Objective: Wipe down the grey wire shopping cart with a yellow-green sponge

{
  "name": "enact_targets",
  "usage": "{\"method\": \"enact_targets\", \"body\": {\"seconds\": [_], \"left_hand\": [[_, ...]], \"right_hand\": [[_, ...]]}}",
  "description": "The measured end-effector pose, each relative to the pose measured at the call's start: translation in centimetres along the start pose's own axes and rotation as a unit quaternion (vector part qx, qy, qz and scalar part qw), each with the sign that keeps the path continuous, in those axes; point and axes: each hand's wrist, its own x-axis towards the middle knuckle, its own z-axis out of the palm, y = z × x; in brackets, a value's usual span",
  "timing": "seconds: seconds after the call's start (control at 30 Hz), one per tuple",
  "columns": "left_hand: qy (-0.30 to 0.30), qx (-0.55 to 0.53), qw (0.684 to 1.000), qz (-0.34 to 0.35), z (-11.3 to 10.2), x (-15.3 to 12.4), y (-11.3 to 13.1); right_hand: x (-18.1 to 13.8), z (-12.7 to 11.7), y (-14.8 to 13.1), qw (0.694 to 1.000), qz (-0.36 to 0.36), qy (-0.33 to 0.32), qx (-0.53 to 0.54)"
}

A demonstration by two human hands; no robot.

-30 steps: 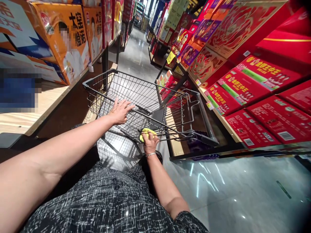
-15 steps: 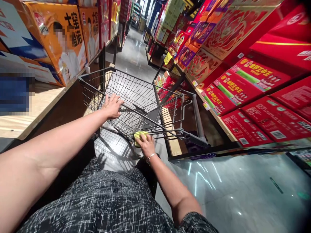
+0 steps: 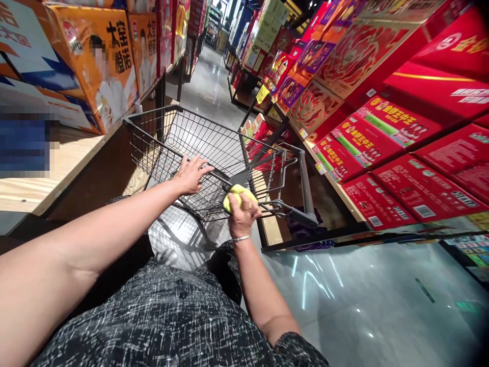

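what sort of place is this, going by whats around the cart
Most likely a supermarket aisle: a wire shopping cart, stacked red boxes on one side, and orange drink-style cartons on a wooden shelf opposite.

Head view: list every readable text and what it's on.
"大窑" and "橙诺": orange carton, left.
"金锣王中王": red boxes, right.
Too small or blurred: price tags, yellow sign, barcode digits and small print on red boxes.
Cut off or unclear: lettering on the red packaging above.
No readable text: shopping cart, yellow cloth.
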Motion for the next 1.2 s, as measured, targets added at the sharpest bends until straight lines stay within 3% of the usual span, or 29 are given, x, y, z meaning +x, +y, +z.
{"method": "enact_targets", "body": {"seconds": [0.13, 0.23, 0.33, 0.43, 0.53, 0.63, 0.8, 0.9, 0.97, 1.07, 1.2], "left_hand": [[-0.005, 0.006, 1.000, -0.010, 0.3, 0.2, -0.5], [-0.008, 0.005, 1.000, -0.016, 0.2, 0.5, -0.5], [-0.007, -0.005, 1.000, -0.026, 0.0, 0.8, -0.2], [-0.015, -0.011, 0.999, -0.038, -0.4, 1.1, 0.1], [-0.030, 0.006, 0.998, -0.046, -0.9, 1.3, 0.5], [-0.039, 0.020, 0.998, -0.048, -1.1, 1.3, 1.1], [-0.033, 0.018, 0.999, -0.021, -0.7, 0.9, 1.2], [-0.036, 0.020, 0.999, -0.013, -0.6, 0.8, 0.5], [-0.039, 0.017, 0.999, -0.007, -0.6, 0.7, 0.2], [-0.036, 0.006, 0.999, -0.005, -0.6, 0.8, -0.1], [-0.028, -0.002, 0.999, -0.026, -0.4, 1.3, -0.2]], "right_hand": [[-2.6, 3.8, -2.7, 0.985, -0.107, -0.129, 0.041], [-4.6, 2.5, -1.0, 0.980, -0.132, -0.143, 0.034], [-5.0, -1.8, 3.3, 0.990, -0.108, -0.088, -0.003], [-3.6, -6.4, 7.7, 0.998, -0.044, 0.026, -0.039], [-2.5, -7.8, 9.4, 0.992, 0.027, 0.112, -0.058], [-3.4, -4.4, 7.3, 0.995, 0.031, 0.081, -0.043], [-7.1, 4.4, -0.6, 0.985, -0.027, -0.171, 0.026], [-7.5, 6.3, -4.2, 0.968, -0.072, -0.234, 0.047], [-6.6, 5.8, -4.9, 0.966, -0.098, -0.236, 0.052], [-4.1, 2.9, -3.2, 0.970, -0.124, -0.204, 0.057], [-0.9, -2.9, 2.8, 0.992, -0.116, -0.044, 0.021]]}}
